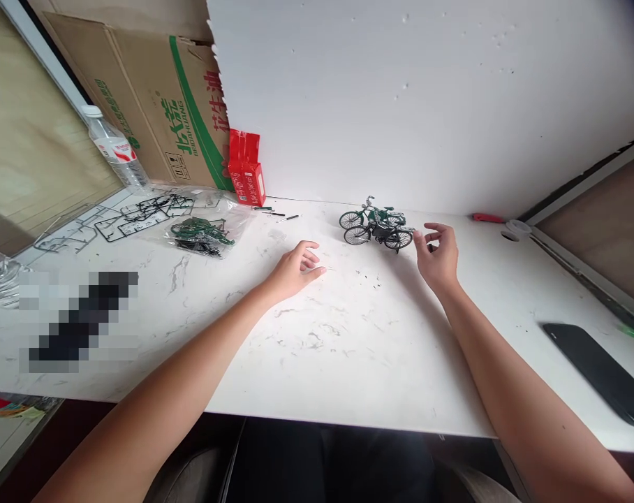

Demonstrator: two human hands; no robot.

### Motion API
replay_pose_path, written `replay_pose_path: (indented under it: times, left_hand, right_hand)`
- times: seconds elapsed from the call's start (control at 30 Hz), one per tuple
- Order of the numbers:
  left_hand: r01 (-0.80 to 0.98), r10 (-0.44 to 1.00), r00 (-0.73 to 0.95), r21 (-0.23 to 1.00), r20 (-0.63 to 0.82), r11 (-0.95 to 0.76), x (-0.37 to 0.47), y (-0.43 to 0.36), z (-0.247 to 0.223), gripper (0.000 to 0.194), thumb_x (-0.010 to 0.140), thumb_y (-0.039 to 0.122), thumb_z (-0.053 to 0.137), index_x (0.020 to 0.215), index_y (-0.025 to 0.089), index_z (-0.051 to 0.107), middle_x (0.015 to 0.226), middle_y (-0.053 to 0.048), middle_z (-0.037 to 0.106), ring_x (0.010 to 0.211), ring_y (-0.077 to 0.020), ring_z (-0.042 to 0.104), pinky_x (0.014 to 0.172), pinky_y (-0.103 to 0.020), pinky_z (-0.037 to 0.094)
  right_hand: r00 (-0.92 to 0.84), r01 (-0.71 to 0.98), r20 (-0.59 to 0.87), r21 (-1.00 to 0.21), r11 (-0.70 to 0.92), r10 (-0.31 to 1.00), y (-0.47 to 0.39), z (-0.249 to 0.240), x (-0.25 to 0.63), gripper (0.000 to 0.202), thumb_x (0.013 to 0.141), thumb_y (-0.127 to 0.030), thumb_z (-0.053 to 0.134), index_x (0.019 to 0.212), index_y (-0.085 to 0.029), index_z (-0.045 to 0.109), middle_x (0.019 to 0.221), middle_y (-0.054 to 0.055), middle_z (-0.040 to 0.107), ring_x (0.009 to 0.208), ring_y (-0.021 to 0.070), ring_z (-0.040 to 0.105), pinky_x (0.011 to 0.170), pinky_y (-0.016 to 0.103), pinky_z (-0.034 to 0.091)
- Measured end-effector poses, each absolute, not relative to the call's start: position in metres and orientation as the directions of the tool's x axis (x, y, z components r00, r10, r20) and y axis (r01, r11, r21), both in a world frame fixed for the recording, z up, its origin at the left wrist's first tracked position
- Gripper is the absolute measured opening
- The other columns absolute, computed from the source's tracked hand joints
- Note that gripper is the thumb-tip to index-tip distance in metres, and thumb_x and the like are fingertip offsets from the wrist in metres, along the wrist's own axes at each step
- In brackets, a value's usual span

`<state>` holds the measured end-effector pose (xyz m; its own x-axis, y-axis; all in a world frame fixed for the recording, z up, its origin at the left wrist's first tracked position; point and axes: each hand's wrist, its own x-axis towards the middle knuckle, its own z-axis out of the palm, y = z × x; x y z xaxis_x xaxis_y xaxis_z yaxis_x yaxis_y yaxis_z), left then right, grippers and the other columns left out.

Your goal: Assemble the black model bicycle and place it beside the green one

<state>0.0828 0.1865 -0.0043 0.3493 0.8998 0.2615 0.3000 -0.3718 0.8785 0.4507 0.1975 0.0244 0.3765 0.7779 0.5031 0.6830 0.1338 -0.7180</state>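
Two small model bicycles stand side by side on the white table (317, 363), a green one (372, 213) behind and a black one (382, 232) in front. Just right of the black bicycle's wheel is my right hand (438, 257), its fingers curved and apart; whether it touches the wheel I cannot tell. My left hand (297, 271) rests on the table to the left of the bicycles, with fingers loosely bent, thumb apart and nothing in it. Tiny dark bits lie on the table between the hands.
At the left are a clear bag of green and black parts (202, 234), black part frames (149, 213), a plastic bottle (118, 150), a cardboard box (144, 105) and a red packet (246, 168). A black phone-like object (600, 370) lies at the right, a red tool (487, 218) behind.
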Motion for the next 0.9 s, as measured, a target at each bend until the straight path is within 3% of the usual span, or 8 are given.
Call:
replay_pose_path:
  times: [0.1, 0.17, 0.23, 0.33, 0.43, 0.53, 0.7, 0.9]
  left_hand:
    - [0.312, 0.906, 0.333, 0.876, 0.261, -0.367, 0.083, 0.185, -0.004, 0.051, 0.094, 0.04, 0.081, 0.136, 0.023, 0.059, 0.117, -0.009, 0.077, 0.1, -0.0201, 0.074, 0.089, -0.036, 0.06]
    - [0.315, 0.906, 0.337, 0.876, 0.256, -0.365, 0.083, 0.184, -0.002, 0.046, 0.095, 0.041, 0.078, 0.134, 0.022, 0.06, 0.116, -0.009, 0.077, 0.099, -0.02, 0.074, 0.091, -0.037, 0.06]
    - [0.32, 0.909, 0.334, 0.876, 0.251, -0.36, 0.083, 0.183, -0.001, 0.04, 0.097, 0.039, 0.075, 0.13, 0.022, 0.063, 0.115, -0.009, 0.078, 0.098, -0.0198, 0.074, 0.092, -0.038, 0.06]
    - [0.329, 0.914, 0.312, 0.873, 0.259, -0.359, 0.084, 0.182, 0.0, 0.034, 0.097, 0.039, 0.073, 0.126, 0.021, 0.066, 0.112, -0.009, 0.078, 0.1, -0.0203, 0.074, 0.093, -0.037, 0.06]
    - [0.335, 0.912, 0.307, 0.866, 0.272, -0.371, 0.084, 0.182, 0.0, 0.03, 0.099, 0.041, 0.072, 0.121, 0.02, 0.07, 0.111, -0.009, 0.079, 0.102, -0.0208, 0.075, 0.094, -0.036, 0.061]
    - [0.358, 0.909, 0.319, 0.853, 0.27, -0.379, 0.082, 0.183, -0.001, 0.024, 0.099, 0.041, 0.071, 0.111, 0.021, 0.075, 0.112, -0.008, 0.08, 0.102, -0.0212, 0.076, 0.094, -0.036, 0.062]
    - [0.388, 0.901, 0.331, 0.829, 0.282, -0.402, 0.081, 0.184, -0.002, 0.02, 0.097, 0.039, 0.071, 0.103, 0.021, 0.078, 0.108, -0.008, 0.082, 0.097, -0.0214, 0.076, 0.093, -0.036, 0.063]
    - [0.407, 0.89, 0.338, 0.805, 0.305, -0.43, 0.081, 0.186, -0.001, 0.023, 0.094, 0.04, 0.072, 0.101, 0.02, 0.08, 0.105, -0.009, 0.083, 0.094, -0.0229, 0.077, 0.09, -0.038, 0.063]
  right_hand:
    - [0.452, 0.574, 0.481, -0.802, 0.168, 0.752, 0.19, 0.026, 0.438, 0.047, 0.108, -0.065, 0.049, 0.107, -0.022, 0.069, 0.069, -0.001, 0.052, 0.061, 0.02, 0.048, 0.066, 0.037, 0.041]
    - [0.385, 0.554, 0.45, -0.811, 0.188, 0.806, 0.184, 0.027, 0.426, 0.058, 0.111, -0.066, 0.041, 0.089, -0.023, 0.071, 0.059, -0.002, 0.042, 0.058, 0.0196, 0.044, 0.065, 0.037, 0.039]
    - [0.252, 0.579, 0.375, -0.797, 0.172, 0.892, 0.18, 0.027, 0.414, 0.062, 0.111, -0.067, 0.04, 0.082, -0.023, 0.073, 0.056, -0.003, 0.037, 0.055, 0.019, 0.041, 0.064, 0.037, 0.036]
    - [-0.002, 0.706, 0.215, -0.691, 0.154, 0.977, 0.175, 0.026, 0.402, 0.049, 0.108, -0.057, 0.05, 0.088, -0.023, 0.078, 0.061, 0.001, 0.054, 0.06, 0.0202, 0.05, 0.065, 0.037, 0.039]
    - [-0.121, 0.79, 0.133, -0.588, 0.177, 0.984, 0.174, 0.025, 0.397, 0.025, 0.101, -0.041, 0.062, 0.101, -0.024, 0.08, 0.085, 0.004, 0.076, 0.073, 0.0224, 0.063, 0.069, 0.036, 0.044]
    - [-0.17, 0.803, 0.183, -0.544, 0.244, 0.968, 0.174, 0.024, 0.397, 0.023, 0.099, -0.036, 0.064, 0.109, -0.023, 0.08, 0.086, 0.006, 0.078, 0.08, 0.0253, 0.066, 0.077, 0.039, 0.049]
    - [-0.257, 0.738, 0.301, -0.553, 0.387, 0.918, 0.177, 0.018, 0.398, 0.02, 0.098, -0.026, 0.063, 0.102, -0.022, 0.082, 0.099, 0.009, 0.08, 0.088, 0.0262, 0.068, 0.1, 0.047, 0.051]
    - [-0.161, 0.663, 0.312, -0.668, 0.337, 0.936, 0.18, 0.011, 0.398, 0.019, 0.097, -0.03, 0.066, 0.092, -0.022, 0.082, 0.098, 0.009, 0.082, 0.089, 0.0263, 0.07, 0.093, 0.045, 0.055]
